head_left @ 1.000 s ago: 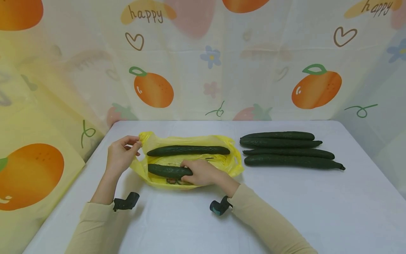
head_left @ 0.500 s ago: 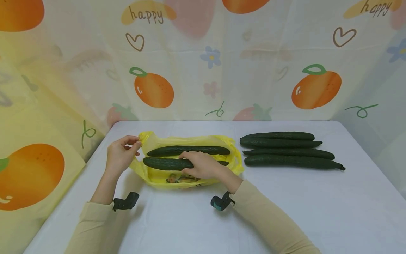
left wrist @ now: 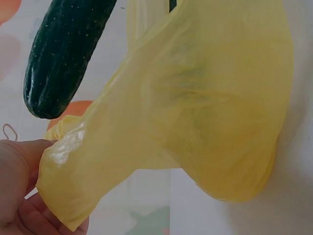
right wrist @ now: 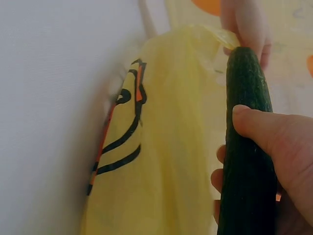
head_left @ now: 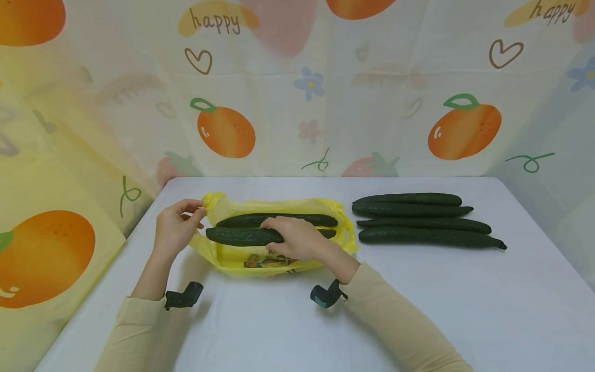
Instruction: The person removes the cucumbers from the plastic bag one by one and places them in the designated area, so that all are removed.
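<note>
My left hand (head_left: 173, 227) pinches the left handle end of a yellow plastic bag (head_left: 230, 257) between thumb and fingers; the left wrist view shows the stretched film (left wrist: 225, 112). In my right hand (head_left: 297, 238) is a dark green cucumber (head_left: 241, 236), gripped around its middle with the thumb on one side, as the right wrist view confirms. It hangs roughly level over the bag, its left end near my left hand. Just behind it, a second cucumber (head_left: 237, 221) lies at the bag; whether inside or on top I cannot tell. My right hand hides part of both.
Several more cucumbers (head_left: 427, 235) lie side by side on the white table (head_left: 418, 305), right of the bag. A patterned cloth (head_left: 325, 103) with printed oranges hangs behind the table and along its left side. Small black cameras (head_left: 184, 295) sit on both wrists.
My right hand has lifted the front cucumber up from the bag's near side and moved it slightly left and away from me, baring the bag's print. My left hand stays put.
</note>
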